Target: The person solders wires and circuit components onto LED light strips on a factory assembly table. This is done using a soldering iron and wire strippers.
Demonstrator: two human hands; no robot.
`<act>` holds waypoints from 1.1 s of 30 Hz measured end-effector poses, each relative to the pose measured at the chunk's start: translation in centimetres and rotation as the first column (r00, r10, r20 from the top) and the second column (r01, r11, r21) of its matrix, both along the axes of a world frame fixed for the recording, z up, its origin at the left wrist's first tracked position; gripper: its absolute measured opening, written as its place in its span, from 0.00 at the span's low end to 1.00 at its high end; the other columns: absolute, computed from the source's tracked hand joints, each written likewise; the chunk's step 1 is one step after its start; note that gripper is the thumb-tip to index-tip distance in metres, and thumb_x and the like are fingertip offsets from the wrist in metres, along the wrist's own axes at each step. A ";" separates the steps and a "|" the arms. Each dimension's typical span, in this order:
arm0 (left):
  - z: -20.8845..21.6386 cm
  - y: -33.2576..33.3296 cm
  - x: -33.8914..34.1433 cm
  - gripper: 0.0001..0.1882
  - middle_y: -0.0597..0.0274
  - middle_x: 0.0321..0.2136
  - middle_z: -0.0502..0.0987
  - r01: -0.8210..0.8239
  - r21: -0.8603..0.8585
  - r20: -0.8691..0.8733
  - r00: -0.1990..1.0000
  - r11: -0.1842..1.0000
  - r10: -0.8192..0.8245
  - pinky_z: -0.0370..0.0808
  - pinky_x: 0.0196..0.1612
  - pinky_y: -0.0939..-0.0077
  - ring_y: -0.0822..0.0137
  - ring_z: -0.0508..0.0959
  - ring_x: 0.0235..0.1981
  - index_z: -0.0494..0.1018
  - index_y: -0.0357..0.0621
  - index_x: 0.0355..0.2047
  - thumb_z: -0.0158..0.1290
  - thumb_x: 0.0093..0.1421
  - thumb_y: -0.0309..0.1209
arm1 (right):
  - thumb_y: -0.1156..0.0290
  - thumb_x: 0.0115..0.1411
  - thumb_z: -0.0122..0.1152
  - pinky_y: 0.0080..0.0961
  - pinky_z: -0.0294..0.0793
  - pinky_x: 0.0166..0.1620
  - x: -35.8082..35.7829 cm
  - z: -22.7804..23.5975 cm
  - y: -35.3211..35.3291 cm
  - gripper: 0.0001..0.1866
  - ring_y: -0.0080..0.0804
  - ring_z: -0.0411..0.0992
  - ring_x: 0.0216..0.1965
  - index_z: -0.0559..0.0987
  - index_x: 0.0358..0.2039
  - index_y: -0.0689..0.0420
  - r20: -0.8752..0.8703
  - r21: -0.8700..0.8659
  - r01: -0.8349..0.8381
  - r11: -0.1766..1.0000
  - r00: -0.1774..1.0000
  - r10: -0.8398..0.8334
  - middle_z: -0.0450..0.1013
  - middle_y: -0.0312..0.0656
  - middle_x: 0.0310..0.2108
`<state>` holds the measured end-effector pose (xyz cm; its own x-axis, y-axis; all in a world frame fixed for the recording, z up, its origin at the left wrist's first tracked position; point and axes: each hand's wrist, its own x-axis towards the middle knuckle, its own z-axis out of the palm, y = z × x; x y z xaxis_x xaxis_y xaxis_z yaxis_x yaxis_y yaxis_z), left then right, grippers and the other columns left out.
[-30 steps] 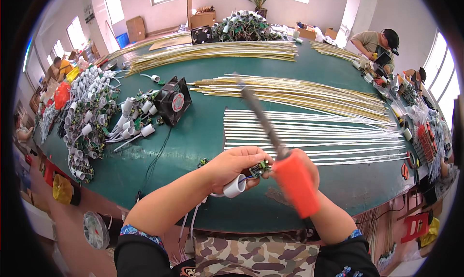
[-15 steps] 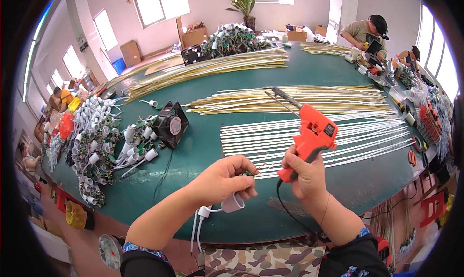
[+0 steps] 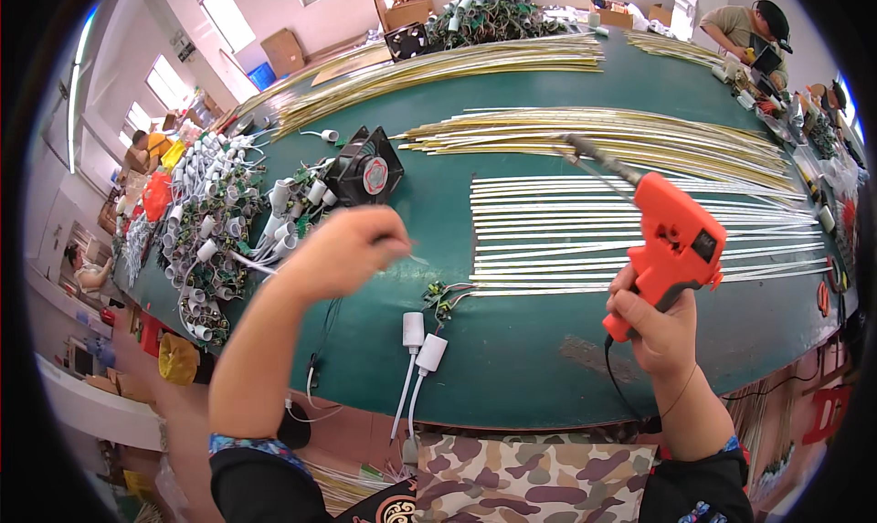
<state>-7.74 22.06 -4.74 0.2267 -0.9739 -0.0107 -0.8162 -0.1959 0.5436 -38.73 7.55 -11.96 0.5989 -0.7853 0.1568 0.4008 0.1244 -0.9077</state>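
My right hand (image 3: 660, 327) is wrapped round the grip of a red soldering gun (image 3: 678, 240). Its dark metal tip points up and left, above the rows of white strips (image 3: 566, 235). My left hand (image 3: 352, 249) is in the air in front of the black fan (image 3: 365, 169), blurred, its fingers bent downward; whether they hold anything is unclear. Two white cylindrical sockets (image 3: 429, 352) with white cables lie near the table's front edge. Beside them, a small green circuit board (image 3: 440, 296) with thin wires touches the strips' left ends.
Many white sockets with green boards (image 3: 203, 249) are heaped at the left. Bundles of yellowish strips (image 3: 594, 132) lie farther back on the green table (image 3: 512, 377). A co-worker (image 3: 754, 39) bends over items at the far right. Orange-handled scissors (image 3: 823, 299) rest near the right edge.
My left hand has let go of the socket and its board, now lying on the table, and moved up and left toward the fan. The soldering gun stays in my right hand. The view has shifted.
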 end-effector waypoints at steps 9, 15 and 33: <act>-8.0 -3.0 -0.5 0.10 0.67 0.24 0.74 -0.190 0.278 -0.481 0.821 0.942 0.308 0.68 0.28 0.82 0.77 0.71 0.24 0.75 0.40 0.35 0.53 0.60 0.34 | 0.81 0.49 0.63 0.23 0.75 0.34 0.0 -2.6 0.4 0.26 0.26 0.74 0.33 0.69 0.50 0.63 -0.206 -0.076 -0.175 0.982 0.966 0.157 0.72 0.46 0.44; -8.9 -3.3 0.0 0.10 0.66 0.26 0.73 -0.194 0.189 -0.533 0.803 0.963 0.266 0.68 0.29 0.83 0.78 0.70 0.25 0.75 0.40 0.36 0.53 0.60 0.33 | 0.79 0.49 0.63 0.23 0.76 0.35 0.9 -2.5 0.4 0.30 0.28 0.75 0.34 0.67 0.54 0.63 -0.210 -0.033 -0.176 0.984 0.964 0.165 0.68 0.47 0.51; -9.7 -4.6 0.2 0.08 0.67 0.24 0.75 -0.149 0.321 -0.530 0.790 0.935 0.308 0.68 0.31 0.81 0.78 0.71 0.26 0.77 0.36 0.29 0.57 0.56 0.30 | 0.80 0.52 0.60 0.26 0.75 0.41 0.5 -2.3 0.4 0.29 0.29 0.75 0.40 0.64 0.56 0.63 -0.254 0.023 -0.279 0.960 0.927 0.276 0.68 0.45 0.51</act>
